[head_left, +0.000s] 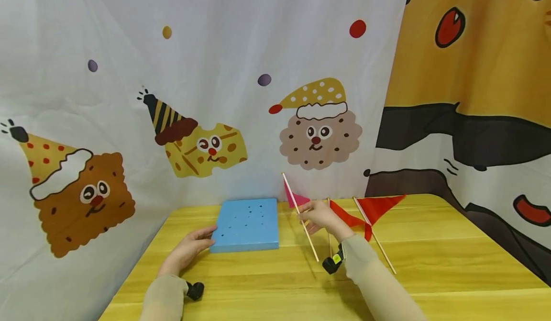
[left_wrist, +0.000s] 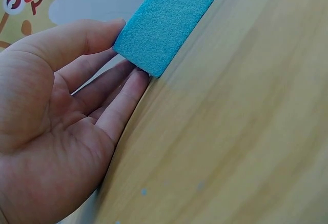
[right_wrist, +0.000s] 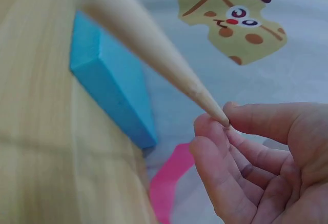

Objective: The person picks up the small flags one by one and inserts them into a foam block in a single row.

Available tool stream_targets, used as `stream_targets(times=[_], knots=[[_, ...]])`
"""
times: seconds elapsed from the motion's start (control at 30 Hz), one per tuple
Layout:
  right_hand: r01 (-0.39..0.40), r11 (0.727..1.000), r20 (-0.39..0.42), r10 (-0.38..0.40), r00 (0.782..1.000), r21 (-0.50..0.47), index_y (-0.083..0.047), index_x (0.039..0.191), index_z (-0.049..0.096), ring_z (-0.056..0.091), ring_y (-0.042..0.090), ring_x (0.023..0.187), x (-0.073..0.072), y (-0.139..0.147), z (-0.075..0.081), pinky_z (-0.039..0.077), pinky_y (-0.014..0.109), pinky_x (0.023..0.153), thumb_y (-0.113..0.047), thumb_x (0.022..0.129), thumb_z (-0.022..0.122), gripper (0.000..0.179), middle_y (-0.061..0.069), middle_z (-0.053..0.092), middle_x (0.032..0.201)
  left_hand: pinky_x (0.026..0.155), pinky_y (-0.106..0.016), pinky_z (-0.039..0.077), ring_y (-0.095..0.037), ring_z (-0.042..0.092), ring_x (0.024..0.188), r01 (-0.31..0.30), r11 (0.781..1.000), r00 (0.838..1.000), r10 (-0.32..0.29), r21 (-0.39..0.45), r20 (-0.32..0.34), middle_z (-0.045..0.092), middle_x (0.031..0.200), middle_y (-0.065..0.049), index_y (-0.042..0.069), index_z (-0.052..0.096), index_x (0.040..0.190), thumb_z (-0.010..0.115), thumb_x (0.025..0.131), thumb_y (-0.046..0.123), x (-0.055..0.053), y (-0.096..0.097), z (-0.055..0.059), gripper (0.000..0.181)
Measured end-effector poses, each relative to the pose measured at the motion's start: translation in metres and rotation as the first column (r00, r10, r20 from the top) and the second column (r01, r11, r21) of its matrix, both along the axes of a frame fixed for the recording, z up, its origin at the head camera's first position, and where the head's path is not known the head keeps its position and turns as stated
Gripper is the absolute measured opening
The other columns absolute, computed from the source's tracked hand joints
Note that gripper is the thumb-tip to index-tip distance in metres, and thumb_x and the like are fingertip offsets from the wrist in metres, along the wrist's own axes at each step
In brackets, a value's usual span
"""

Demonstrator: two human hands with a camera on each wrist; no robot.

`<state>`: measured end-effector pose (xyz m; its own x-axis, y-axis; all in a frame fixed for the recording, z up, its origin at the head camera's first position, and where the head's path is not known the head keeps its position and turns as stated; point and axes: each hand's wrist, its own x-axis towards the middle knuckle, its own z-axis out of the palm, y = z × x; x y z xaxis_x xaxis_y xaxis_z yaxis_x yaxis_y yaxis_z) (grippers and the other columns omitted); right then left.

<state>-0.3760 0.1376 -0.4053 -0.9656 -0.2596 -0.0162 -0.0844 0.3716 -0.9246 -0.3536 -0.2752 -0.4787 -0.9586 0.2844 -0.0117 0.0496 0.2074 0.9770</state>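
Observation:
A blue foam block (head_left: 245, 225) with small holes in its top lies flat on the table. My left hand (head_left: 191, 247) rests against the block's left side, thumb near the top edge and the other fingers low along the side, as the left wrist view (left_wrist: 66, 90) also shows. Right of the block, my right hand (head_left: 320, 215) pinches the wooden stick of a pink flag (head_left: 297, 199) between thumb and fingertips. The stick (right_wrist: 154, 49) slants, its bare lower end pointing toward me above the table. Part of the pink cloth (right_wrist: 171, 185) shows behind my fingers.
Two red flags, one a triangle (head_left: 379, 207) and one partly behind my right hand (head_left: 346, 215), lie on wooden sticks at the right. A wood-grain table (head_left: 258, 287) spans the front. A white curtain (head_left: 241, 38) with cartoon prints hangs behind it.

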Motion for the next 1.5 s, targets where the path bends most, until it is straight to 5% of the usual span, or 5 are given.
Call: stream_targets(times=[0.4, 1.07, 1.5], knots=[[-0.039, 0.998, -0.015, 0.039, 0.999, -0.039, 0.001, 0.111, 0.064, 0.065, 0.023, 0.057, 0.0, -0.012, 0.027, 0.059, 0.039, 0.056, -0.015, 0.09, 0.068, 0.026, 0.011, 0.068, 0.082, 0.113, -0.052, 0.025, -0.039, 0.02, 0.143, -0.005, 1.0, 1.0, 0.005, 0.007, 0.001, 0.025, 0.154, -0.025, 0.002, 0.036, 0.149, 0.062, 0.095, 0.01, 0.0, 0.0, -0.001, 0.06], [-0.049, 0.995, -0.132, 0.037, 0.991, -0.09, -0.003, 0.114, 0.064, 0.068, 0.037, 0.07, -0.016, -0.056, 0.039, 0.058, 0.04, 0.057, -0.014, 0.092, 0.068, 0.025, 0.015, 0.069, 0.091, 0.111, -0.052, 0.028, -0.042, 0.024, 0.141, 0.031, 0.999, 0.999, -0.032, -0.022, -0.022, 0.023, 0.155, -0.026, 0.0, 0.032, 0.15, 0.06, 0.097, 0.013, -0.001, -0.002, 0.0, 0.061], [-0.042, 0.992, -0.193, 0.017, 0.981, -0.123, -0.005, 0.116, 0.065, 0.068, 0.036, 0.072, -0.028, -0.096, 0.049, 0.058, 0.04, 0.057, -0.015, 0.093, 0.067, 0.026, 0.02, 0.068, 0.096, 0.112, -0.052, 0.027, -0.04, 0.022, 0.142, -0.006, 1.0, 1.0, 0.006, 0.014, -0.009, 0.026, 0.153, -0.026, 0.001, 0.038, 0.148, 0.061, 0.096, 0.009, -0.001, -0.001, -0.001, 0.058]])
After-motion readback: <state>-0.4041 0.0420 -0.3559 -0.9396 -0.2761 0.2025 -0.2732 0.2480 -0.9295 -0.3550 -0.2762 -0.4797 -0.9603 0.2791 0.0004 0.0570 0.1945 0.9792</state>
